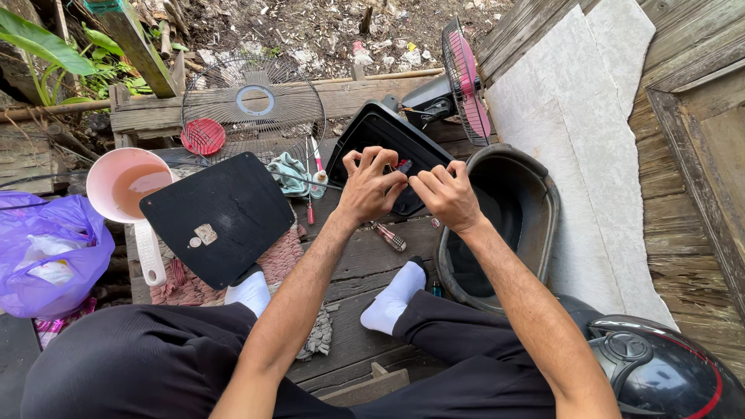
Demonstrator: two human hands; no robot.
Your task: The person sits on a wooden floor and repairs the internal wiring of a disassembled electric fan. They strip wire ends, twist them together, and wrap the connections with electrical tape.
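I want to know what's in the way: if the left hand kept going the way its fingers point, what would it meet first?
The left hand points away and slightly right. It already touches the black fan base; beyond that, probably the fan motor, though depth is unclear.

Bright, even daylight; soft shadows under forearms; glare on helmet; sharp centre, wide-angle bending at edges.

Under my left grip and right grip the fan base was black. Left of my grips lay a black panel, a pink scoop and a purple bag; beyond them, a pink-bladed fan; near them, my white socks.
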